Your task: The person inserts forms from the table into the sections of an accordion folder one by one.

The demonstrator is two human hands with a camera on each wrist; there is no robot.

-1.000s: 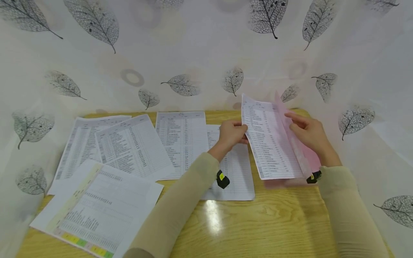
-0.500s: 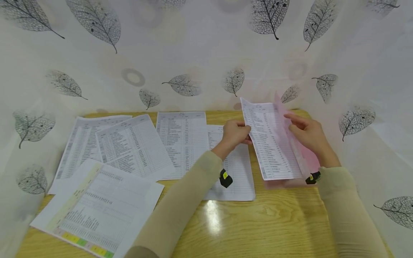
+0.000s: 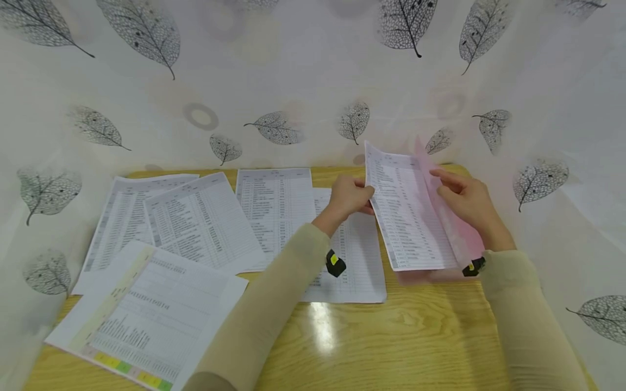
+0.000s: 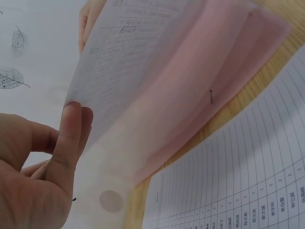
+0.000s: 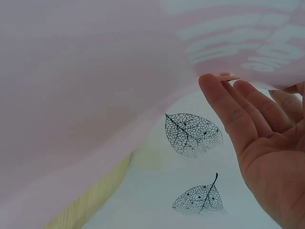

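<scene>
Little has changed over the last second: the printed sheet (image 3: 408,212) has tipped slightly further upright and its top corner sits a touch higher, while both hands have stayed at its edges.

At the far left of the glossy, yellow wood-grain table (image 3: 391,336), a sheet with a strip of coloured squares along its lower edge (image 3: 146,315) lies at an angle. Behind it, flat rectangular pages of fine printed tables (image 3: 195,217) overlap one another across the tabletop.

The left hand (image 3: 348,198) pinches the left edge of the raised sheet, thumb and fingers curled on the thin paper; the left wrist view shows the thumb pressed against it. That sheet is thin white paper covered in rows of small print, standing at the right side of the table in front of a pink translucent folder (image 3: 457,233), smooth and slightly shiny.

The right hand (image 3: 464,198) rests against the folder's outer face with fingers nearly straight and relaxed, gripping nothing.

A pale cloth printed with grey skeleton leaves (image 3: 274,81) hangs behind.
</scene>
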